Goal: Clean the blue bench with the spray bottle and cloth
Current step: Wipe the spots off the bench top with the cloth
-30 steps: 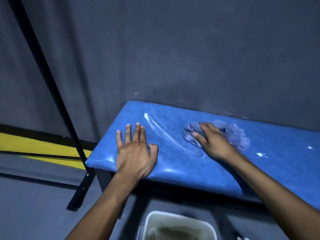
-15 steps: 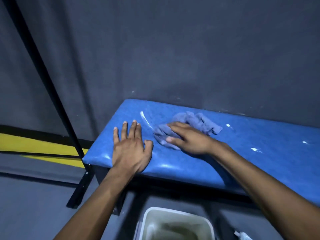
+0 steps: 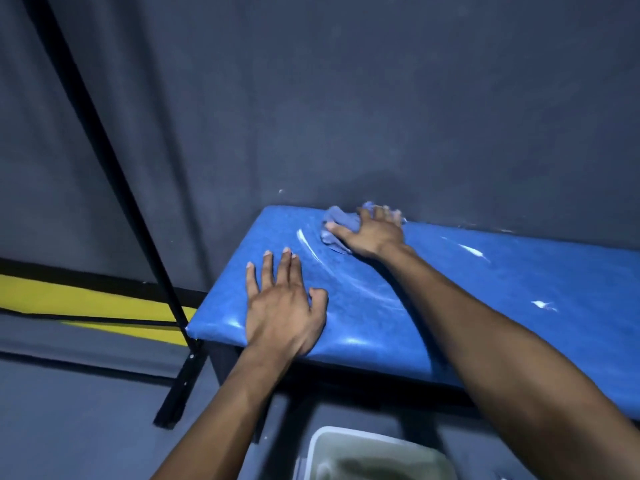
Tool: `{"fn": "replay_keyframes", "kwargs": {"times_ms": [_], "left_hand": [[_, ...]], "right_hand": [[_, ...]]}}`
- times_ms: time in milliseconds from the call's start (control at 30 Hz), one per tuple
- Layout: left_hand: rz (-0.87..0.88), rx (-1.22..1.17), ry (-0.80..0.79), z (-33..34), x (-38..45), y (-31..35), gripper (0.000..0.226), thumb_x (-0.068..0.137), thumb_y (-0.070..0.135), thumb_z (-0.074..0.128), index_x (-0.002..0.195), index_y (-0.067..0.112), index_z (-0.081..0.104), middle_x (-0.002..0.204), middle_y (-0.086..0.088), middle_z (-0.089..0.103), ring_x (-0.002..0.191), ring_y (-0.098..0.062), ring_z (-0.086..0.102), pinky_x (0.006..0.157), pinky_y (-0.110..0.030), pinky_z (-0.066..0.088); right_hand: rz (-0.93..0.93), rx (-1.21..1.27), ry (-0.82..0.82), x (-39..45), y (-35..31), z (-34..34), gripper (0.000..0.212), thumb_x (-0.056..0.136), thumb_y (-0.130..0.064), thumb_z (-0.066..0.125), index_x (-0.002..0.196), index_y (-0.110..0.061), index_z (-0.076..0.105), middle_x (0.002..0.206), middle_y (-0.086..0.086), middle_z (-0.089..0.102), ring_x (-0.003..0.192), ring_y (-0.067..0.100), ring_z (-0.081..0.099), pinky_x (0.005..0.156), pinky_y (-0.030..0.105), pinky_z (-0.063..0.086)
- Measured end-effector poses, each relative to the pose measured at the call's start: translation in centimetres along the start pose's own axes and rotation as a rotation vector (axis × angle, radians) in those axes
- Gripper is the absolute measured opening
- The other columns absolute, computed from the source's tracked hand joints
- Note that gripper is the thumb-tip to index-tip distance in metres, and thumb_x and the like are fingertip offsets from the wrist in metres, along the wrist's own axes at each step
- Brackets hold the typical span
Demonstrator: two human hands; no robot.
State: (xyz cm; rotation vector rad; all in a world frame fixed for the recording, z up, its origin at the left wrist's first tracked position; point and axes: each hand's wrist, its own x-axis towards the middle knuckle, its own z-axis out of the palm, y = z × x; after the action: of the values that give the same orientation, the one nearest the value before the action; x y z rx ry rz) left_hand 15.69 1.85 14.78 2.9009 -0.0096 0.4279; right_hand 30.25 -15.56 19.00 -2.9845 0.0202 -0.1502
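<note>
The blue padded bench (image 3: pixel 485 306) runs along a dark grey wall, its surface glossy with wet streaks and a few white spots. My right hand (image 3: pixel 372 232) presses a crumpled blue-grey cloth (image 3: pixel 337 223) down at the bench's far edge, right against the wall. My left hand (image 3: pixel 282 306) lies flat with fingers spread on the bench's near left corner, holding nothing. No spray bottle is in view.
A pale bucket (image 3: pixel 374 455) stands on the floor below the bench's front edge. A black slanted metal bar (image 3: pixel 114 174) crosses the left side down to a foot by the bench corner. A yellow stripe (image 3: pixel 79 303) marks the floor at left.
My right hand has pushed the cloth from the middle of the bench leftward, then away to the far edge by the wall. My left hand has stayed flat on the corner.
</note>
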Motion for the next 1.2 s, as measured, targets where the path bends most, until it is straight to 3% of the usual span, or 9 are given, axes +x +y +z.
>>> {"fn": "replay_keyframes", "kwargs": {"times_ms": [67, 233, 333, 467, 600, 700, 833, 967, 1200], "left_hand": [[0.002, 0.003, 0.005, 0.1, 0.1, 0.0, 0.077, 0.091, 0.047, 0.021, 0.158, 0.01, 0.026, 0.169, -0.002, 0.019, 0.157, -0.027, 0.005, 0.125, -0.051, -0.005], [0.002, 0.01, 0.021, 0.2, 0.1, 0.0, 0.079, 0.089, 0.048, 0.022, 0.157, 0.008, 0.03, 0.167, -0.004, 0.025, 0.156, -0.027, 0.01, 0.125, -0.051, -0.002], [0.01, 0.022, 0.008, 0.0, -0.1, 0.0, 0.081, 0.088, 0.049, 0.019, 0.157, 0.008, 0.029, 0.168, -0.003, 0.023, 0.156, -0.028, 0.009, 0.125, -0.051, -0.003], [0.006, 0.019, 0.003, -0.1, -0.2, 0.0, 0.078, 0.09, 0.048, 0.021, 0.157, 0.008, 0.029, 0.168, -0.003, 0.023, 0.156, -0.028, 0.008, 0.125, -0.052, -0.002], [-0.002, 0.022, -0.01, -0.1, -0.2, 0.2, 0.077, 0.091, 0.047, 0.019, 0.157, 0.008, 0.027, 0.168, -0.003, 0.02, 0.156, -0.029, 0.006, 0.125, -0.052, -0.003], [0.002, 0.011, -0.005, -0.1, -0.1, 0.2, 0.078, 0.09, 0.047, 0.019, 0.158, 0.009, 0.027, 0.169, -0.003, 0.019, 0.156, -0.029, 0.005, 0.125, -0.052, -0.004], [0.004, 0.007, -0.002, 0.0, 0.0, 0.1, 0.077, 0.091, 0.047, 0.021, 0.157, 0.009, 0.028, 0.168, -0.003, 0.02, 0.156, -0.028, 0.006, 0.125, -0.052, -0.003], [0.003, 0.005, 0.015, 0.1, 0.1, 0.1, 0.078, 0.089, 0.047, 0.02, 0.157, 0.009, 0.03, 0.168, -0.002, 0.022, 0.156, -0.028, 0.008, 0.125, -0.053, -0.002], [0.011, 0.019, 0.02, 0.2, 0.1, -0.1, 0.081, 0.087, 0.049, 0.019, 0.156, 0.009, 0.032, 0.167, -0.003, 0.026, 0.156, -0.028, 0.011, 0.125, -0.052, -0.001]], "right_hand": [[-0.196, 0.034, -0.001, 1.3, -3.6, 0.7, 0.081, 0.086, -0.08, 0.034, 0.134, -0.019, 0.057, 0.142, 0.009, 0.058, 0.137, 0.033, 0.048, 0.114, 0.048, 0.03], [-0.522, 0.209, -0.078, -2.8, -2.1, -0.8, 0.04, 0.1, -0.048, 0.05, 0.125, -0.018, 0.059, 0.123, -0.002, 0.063, 0.119, 0.021, 0.054, 0.099, 0.036, 0.038], [-0.637, 0.247, -0.078, -8.1, 1.6, -2.0, 0.037, 0.101, -0.044, 0.054, 0.133, -0.024, 0.054, 0.13, -0.008, 0.059, 0.121, 0.011, 0.051, 0.098, 0.029, 0.037], [-0.554, 0.223, -0.047, -14.8, 9.5, -3.2, 0.077, 0.096, -0.06, 0.055, 0.159, -0.027, 0.026, 0.164, -0.009, 0.03, 0.149, -0.005, 0.018, 0.121, 0.026, 0.024], [-0.185, 0.162, 0.028, -14.5, 15.2, -3.5, 0.103, 0.078, -0.088, 0.042, 0.161, -0.032, 0.018, 0.171, 0.002, 0.003, 0.157, 0.017, 0.006, 0.127, 0.036, 0.014], [0.0, 0.197, -0.014, -9.9, 13.8, -2.9, 0.117, 0.067, -0.1, 0.032, 0.161, -0.03, 0.018, 0.171, 0.001, 0.014, 0.158, 0.024, 0.006, 0.128, 0.046, 0.009], [0.069, 0.287, 0.048, -2.6, 6.3, -0.9, 0.118, 0.063, -0.106, 0.022, 0.154, -0.032, 0.034, 0.163, -0.001, 0.036, 0.153, 0.028, 0.027, 0.124, 0.05, 0.019], [-0.036, 0.248, 0.026, 0.6, -1.5, 1.2, 0.098, 0.07, -0.098, 0.021, 0.145, -0.041, 0.046, 0.163, -0.009, 0.035, 0.153, 0.018, 0.025, 0.123, 0.047, 0.018], [-0.353, 0.264, 0.02, -6.4, 1.6, 0.5, 0.068, 0.092, -0.073, 0.039, 0.148, -0.034, 0.045, 0.162, -0.008, 0.037, 0.152, 0.014, 0.029, 0.123, 0.038, 0.026]]}}
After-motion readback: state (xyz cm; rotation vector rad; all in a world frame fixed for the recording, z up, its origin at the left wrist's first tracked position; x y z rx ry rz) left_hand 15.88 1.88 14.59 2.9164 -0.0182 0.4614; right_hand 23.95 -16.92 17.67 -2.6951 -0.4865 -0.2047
